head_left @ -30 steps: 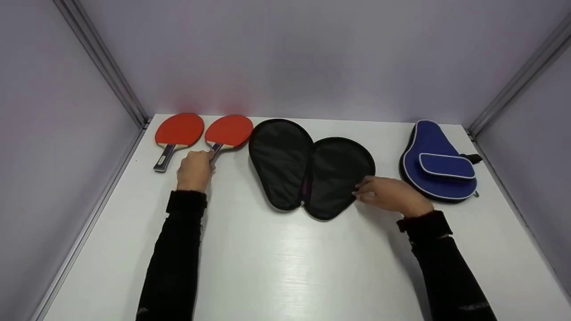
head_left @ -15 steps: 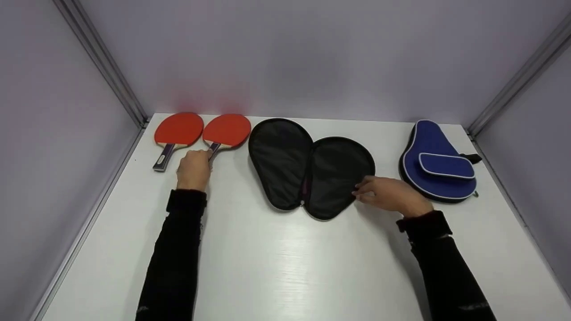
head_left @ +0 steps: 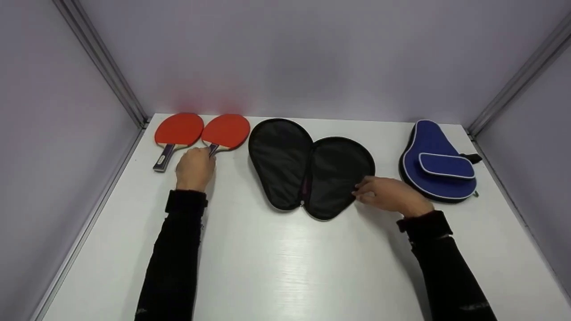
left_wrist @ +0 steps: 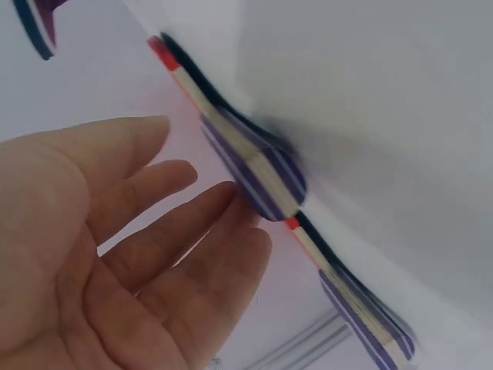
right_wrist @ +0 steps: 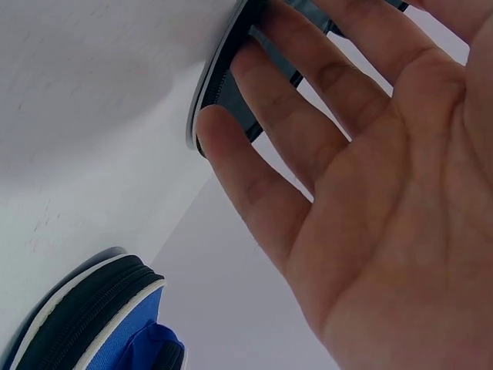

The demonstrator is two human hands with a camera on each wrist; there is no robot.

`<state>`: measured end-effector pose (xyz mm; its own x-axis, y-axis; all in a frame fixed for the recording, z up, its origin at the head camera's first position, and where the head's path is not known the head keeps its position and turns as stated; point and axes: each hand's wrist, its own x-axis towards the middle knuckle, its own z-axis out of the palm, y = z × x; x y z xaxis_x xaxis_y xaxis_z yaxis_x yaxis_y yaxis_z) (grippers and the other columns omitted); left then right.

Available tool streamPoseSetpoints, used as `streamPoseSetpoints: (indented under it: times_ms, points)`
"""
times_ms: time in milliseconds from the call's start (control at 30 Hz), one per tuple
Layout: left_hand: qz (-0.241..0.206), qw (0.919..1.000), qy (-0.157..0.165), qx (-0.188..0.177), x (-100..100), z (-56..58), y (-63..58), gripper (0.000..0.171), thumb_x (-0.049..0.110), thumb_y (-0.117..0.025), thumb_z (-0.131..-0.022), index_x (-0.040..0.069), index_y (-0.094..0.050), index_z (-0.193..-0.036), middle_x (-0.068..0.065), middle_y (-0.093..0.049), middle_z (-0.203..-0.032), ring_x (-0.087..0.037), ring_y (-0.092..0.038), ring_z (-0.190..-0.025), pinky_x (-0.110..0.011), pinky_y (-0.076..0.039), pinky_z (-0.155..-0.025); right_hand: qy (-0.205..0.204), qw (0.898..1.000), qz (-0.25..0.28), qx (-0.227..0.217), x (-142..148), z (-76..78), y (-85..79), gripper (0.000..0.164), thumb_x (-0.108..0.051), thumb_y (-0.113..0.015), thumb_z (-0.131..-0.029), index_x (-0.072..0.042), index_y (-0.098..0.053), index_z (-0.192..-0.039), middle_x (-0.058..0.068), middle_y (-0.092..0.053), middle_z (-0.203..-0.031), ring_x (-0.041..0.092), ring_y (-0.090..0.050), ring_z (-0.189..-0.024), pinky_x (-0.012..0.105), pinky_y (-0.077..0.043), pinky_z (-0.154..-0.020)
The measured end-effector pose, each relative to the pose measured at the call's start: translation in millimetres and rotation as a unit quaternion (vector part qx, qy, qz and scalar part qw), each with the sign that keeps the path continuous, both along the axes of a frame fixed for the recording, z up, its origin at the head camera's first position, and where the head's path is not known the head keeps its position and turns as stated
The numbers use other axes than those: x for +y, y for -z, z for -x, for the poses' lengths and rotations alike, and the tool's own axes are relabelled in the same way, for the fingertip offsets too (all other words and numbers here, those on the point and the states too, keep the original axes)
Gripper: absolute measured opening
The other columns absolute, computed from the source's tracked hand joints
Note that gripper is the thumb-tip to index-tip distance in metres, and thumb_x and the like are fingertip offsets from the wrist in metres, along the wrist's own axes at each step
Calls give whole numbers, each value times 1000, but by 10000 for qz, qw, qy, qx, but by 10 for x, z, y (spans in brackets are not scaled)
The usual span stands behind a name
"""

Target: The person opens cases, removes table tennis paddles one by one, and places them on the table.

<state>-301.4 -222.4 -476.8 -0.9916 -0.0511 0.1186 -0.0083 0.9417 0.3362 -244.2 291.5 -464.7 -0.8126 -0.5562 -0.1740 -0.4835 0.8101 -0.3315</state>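
Two red table tennis bats lie side by side at the back left. My left hand (head_left: 195,169) is at the handle of the right-hand bat (head_left: 226,130); in the left wrist view its fingers are loosely bent, with the fingertips right beside the striped handle (left_wrist: 262,166). The other bat (head_left: 179,129) lies to the left with its handle toward me. An unzipped black bat case (head_left: 281,165) is spread flat in the middle. My right hand (head_left: 392,194) has its fairly straight fingers at the right edge of that case, fingertips over the zipped rim (right_wrist: 223,69).
A blue bat case (head_left: 439,156) with white piping and a small front pocket lies at the right of the white table (head_left: 285,267). Pale panels (head_left: 312,58) enclose the table at the back and both sides.
The right-hand bat has slid a little left, toward the other bat. My left hand has loosened from its handle. My right hand and the black case have stayed put.
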Motion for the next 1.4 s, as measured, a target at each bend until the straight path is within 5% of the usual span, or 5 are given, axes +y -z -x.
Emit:
streamPoseSetpoints:
  times_ms: [400, 700, 967, 1167, 1400]
  points:
    - [-686, 9962, 534, 7, 306, -82, -205, 44, 25, -65, -120, -3, -74, -154, -30, -77, -151, -53, -78, -135, -70, -66, -109, -246, 9997, 34, 29, 4, -16, -20, 35, -24, -64, -118, -3, -87, -136, 22, -79, -151, 50, -67, -151, 65, -58, -126]
    - [-704, 9903, 1195, -61, 529, -84, -151, 57, 30, -62, -122, -7, -60, -166, -34, -71, -159, -53, -73, -145, -66, -59, -123, -343, 9993, -4, 141, -42, -10, 22, 36, -28, -71, -116, -5, -85, -141, 20, -77, -150, 45, -75, -139, 64, -63, -117]
    - [-735, 9887, 1280, -246, 598, -94, -145, 63, 32, -58, -124, -4, -49, -175, -28, -60, -173, -50, -66, -155, -65, -55, -129, -227, 9997, 6, -51, -64, -8, 26, 40, -32, -71, -116, -7, -84, -145, 18, -76, -155, 44, -75, -142, 65, -62, -118]
    - [-1013, 9856, 1335, 203, 642, -125, -222, 60, 26, -62, -123, -4, -52, -173, -27, -64, -170, -44, -66, -157, -60, -55, -132, -218, 9998, 45, -2, -73, -11, 40, 40, -32, -72, -115, -8, -84, -144, 16, -76, -153, 43, -76, -139, 64, -64, -116]
    - [-1692, 9714, 1388, 922, 729, -181, -352, 52, 20, -63, -122, 1, -59, -170, -22, -70, -166, -38, -70, -155, -55, -57, -131, -321, 9994, 108, 96, -123, -18, 81, 39, -31, -73, -114, -8, -85, -142, 14, -77, -151, 40, -78, -137, 63, -65, -114]
